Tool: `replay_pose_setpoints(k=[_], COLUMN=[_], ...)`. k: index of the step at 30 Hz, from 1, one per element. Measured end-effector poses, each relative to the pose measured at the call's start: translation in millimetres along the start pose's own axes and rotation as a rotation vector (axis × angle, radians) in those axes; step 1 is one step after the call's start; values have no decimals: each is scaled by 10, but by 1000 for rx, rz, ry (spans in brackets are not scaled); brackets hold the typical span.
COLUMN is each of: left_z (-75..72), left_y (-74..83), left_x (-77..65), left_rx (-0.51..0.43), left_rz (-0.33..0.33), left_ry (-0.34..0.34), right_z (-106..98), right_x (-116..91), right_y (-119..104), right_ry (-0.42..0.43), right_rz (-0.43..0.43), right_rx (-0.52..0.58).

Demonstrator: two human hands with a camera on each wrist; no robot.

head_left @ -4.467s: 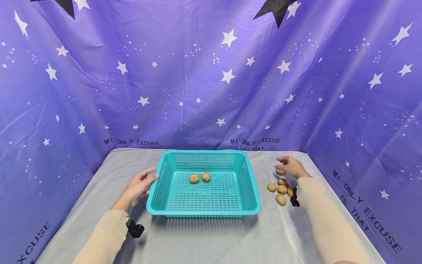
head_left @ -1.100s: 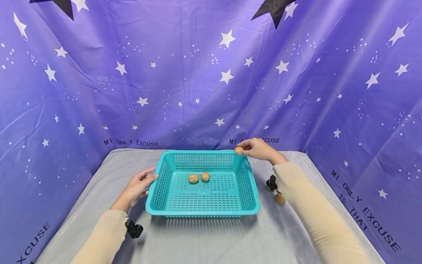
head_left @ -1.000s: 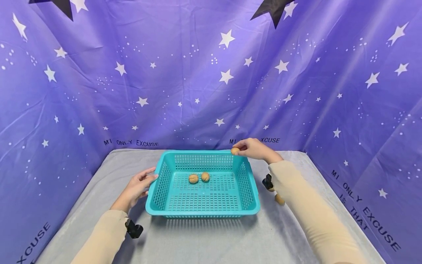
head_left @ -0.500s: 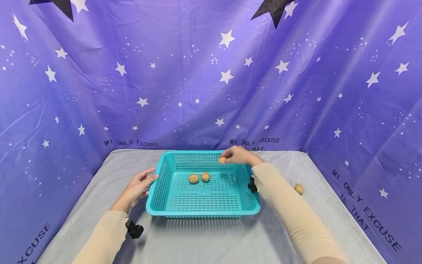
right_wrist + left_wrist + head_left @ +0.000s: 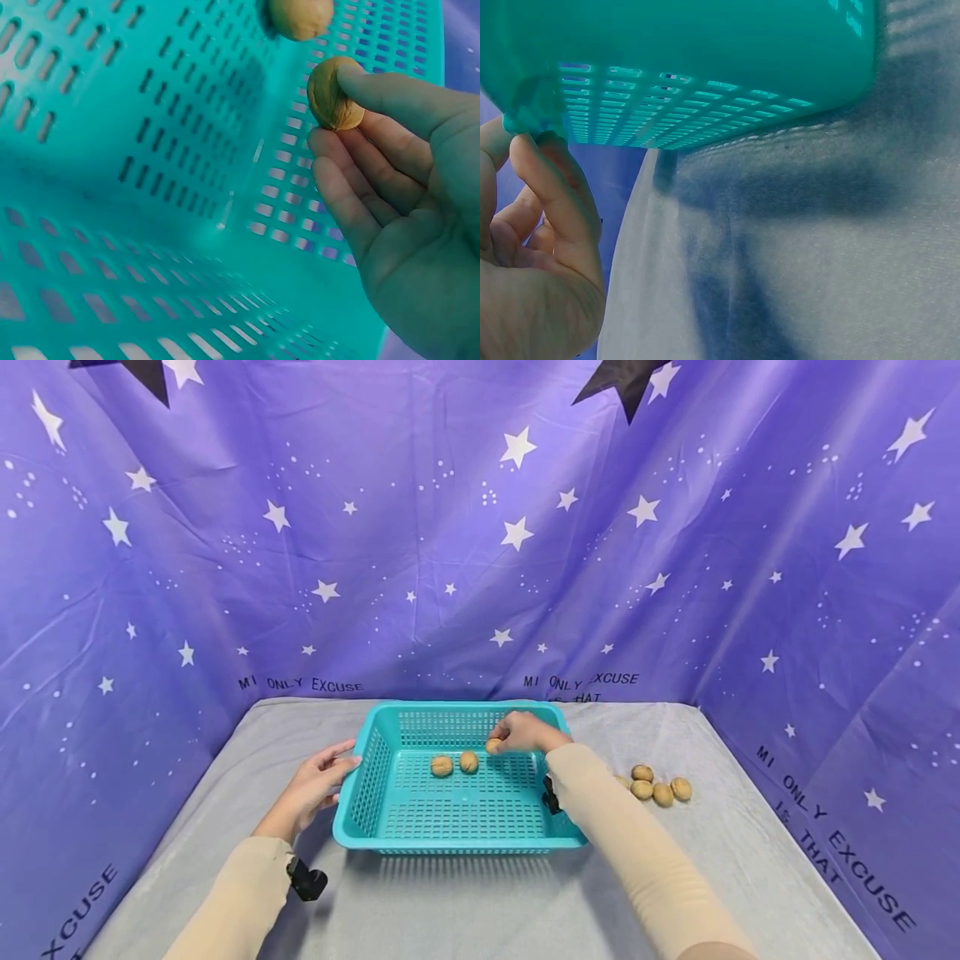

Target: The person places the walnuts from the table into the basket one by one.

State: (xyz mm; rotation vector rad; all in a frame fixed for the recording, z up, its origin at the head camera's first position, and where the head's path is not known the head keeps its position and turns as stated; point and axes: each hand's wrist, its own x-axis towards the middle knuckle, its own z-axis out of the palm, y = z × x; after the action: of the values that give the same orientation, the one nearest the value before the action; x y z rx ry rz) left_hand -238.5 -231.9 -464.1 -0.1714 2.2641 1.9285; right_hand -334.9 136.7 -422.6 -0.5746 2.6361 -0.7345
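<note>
Right hand (image 5: 527,732) pinching one walnut (image 5: 332,97), thumb one side, fingertips the other; remaining fingers curled loosely, nothing else in them. Change: half a second ago this hand was higher, by the back wall of the basket (image 5: 462,844); now lower and further in, walnut well inside the walls. At 4.5 s back it was out at the pile. Nut not released. Reads as a transfer nearly finished: third nut inside, drop-off pending.

Just left of the hand and slightly nearer the wearer, two walnuts (image 5: 468,762) lie on the basket floor, side by side, near each other; unmoved. Held one is apart from both.

Right of the hand, outside the basket, loose walnuts (image 5: 663,794) in a cluster on the surface (image 5: 450,910); five show, one partly behind the sleeve (image 5: 607,806), maybe more hidden. More of the cluster is in sight than half a second ago, forearm having shifted. So most nuts are still out, work early on.

Further left, left hand (image 5: 313,783) has thumb and finger at the basket rim, unchanged; pinching or just pressing, can't tell. Probably steadying it.
</note>
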Motion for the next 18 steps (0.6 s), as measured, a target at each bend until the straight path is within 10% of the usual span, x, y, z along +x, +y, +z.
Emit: replay_pose_setpoints(k=[18], left_z=[-26], left_y=[-24], left_x=[39], left_rx=[-5], left_rz=[-5], left_ry=[6], right_z=[302], right_x=[77], right_y=[51], right_ry=[25], right_rz=[81], right_rx=[5])
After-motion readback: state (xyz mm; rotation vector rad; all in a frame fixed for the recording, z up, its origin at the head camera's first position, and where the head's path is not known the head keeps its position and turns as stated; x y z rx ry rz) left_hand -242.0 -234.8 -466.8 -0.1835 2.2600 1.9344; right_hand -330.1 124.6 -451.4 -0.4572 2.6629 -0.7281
